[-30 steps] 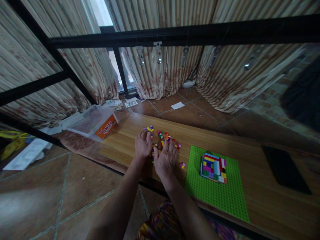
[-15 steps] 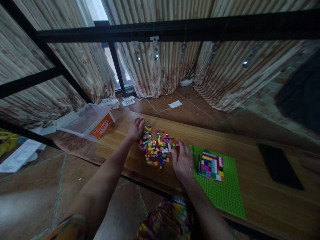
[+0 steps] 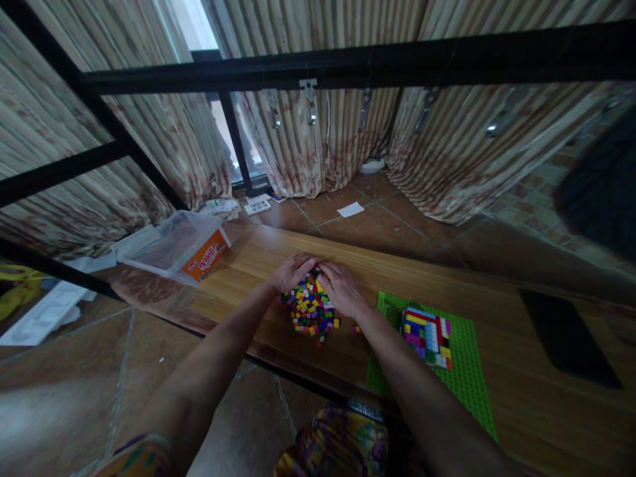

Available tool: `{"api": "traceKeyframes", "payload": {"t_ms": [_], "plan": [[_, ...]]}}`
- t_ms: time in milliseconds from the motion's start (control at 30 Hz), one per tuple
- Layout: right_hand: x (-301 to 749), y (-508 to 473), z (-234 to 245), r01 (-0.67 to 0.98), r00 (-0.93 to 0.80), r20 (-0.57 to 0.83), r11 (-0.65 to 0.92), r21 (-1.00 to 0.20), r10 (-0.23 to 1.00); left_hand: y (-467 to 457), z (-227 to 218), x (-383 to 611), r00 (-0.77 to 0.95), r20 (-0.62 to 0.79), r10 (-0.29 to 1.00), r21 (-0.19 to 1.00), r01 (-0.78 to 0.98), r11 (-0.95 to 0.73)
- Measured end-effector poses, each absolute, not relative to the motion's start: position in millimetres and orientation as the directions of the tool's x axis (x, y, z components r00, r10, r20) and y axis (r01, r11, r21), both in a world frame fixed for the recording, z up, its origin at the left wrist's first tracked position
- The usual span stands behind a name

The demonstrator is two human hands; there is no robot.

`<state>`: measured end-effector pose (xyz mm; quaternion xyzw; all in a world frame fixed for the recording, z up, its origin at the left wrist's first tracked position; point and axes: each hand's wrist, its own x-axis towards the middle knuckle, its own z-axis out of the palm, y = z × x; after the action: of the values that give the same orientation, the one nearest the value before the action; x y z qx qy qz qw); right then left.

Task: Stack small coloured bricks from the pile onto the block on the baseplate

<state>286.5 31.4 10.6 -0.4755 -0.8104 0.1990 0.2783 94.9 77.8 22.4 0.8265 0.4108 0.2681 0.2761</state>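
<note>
A pile of several small coloured bricks (image 3: 311, 310) lies on the wooden table (image 3: 258, 265). My left hand (image 3: 292, 271) rests cupped at the pile's far left edge. My right hand (image 3: 340, 287) is cupped against the pile's far right edge, its fingertips near those of the left. Both hands have their fingers stretched and curved around the bricks, and neither grips anything. To the right lies a green baseplate (image 3: 462, 351) with a flat block of joined coloured bricks (image 3: 426, 334) on it.
A clear plastic box with an orange label (image 3: 181, 246) lies at the table's left end. A black flat object (image 3: 566, 336) lies at the right. A black metal frame (image 3: 348, 63) crosses overhead. Curtains and tiled floor lie beyond.
My hands have swept from either side of the spread bricks to the far side and gathered them into a tighter pile. A second ago both hands lay on top of the bricks.
</note>
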Motion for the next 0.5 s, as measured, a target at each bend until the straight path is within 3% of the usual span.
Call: {"api": "traceKeyframes", "payload": {"t_ms": [133, 300, 500], "plan": [[287.7, 23.9, 13.0, 0.562, -0.417, 0.299, 0.503, -0.657, 0.858, 65.7, 30.5, 98.3, 0.525, 0.202, 0.827, 0.73, 0.482, -0.485], [294.6, 11.1, 17.3, 0.496, -0.376, 0.266, 0.435, -0.751, 0.888, 56.7, 35.7, 98.8, 0.511, 0.201, 0.836, 0.77, 0.445, -0.458], [307.6, -10.8, 23.2, 0.444, -0.149, 0.222, 0.266, -0.856, 0.964, 40.8, 43.4, 88.4, 0.312, 0.18, 0.933, 0.83, 0.46, -0.314]]}}
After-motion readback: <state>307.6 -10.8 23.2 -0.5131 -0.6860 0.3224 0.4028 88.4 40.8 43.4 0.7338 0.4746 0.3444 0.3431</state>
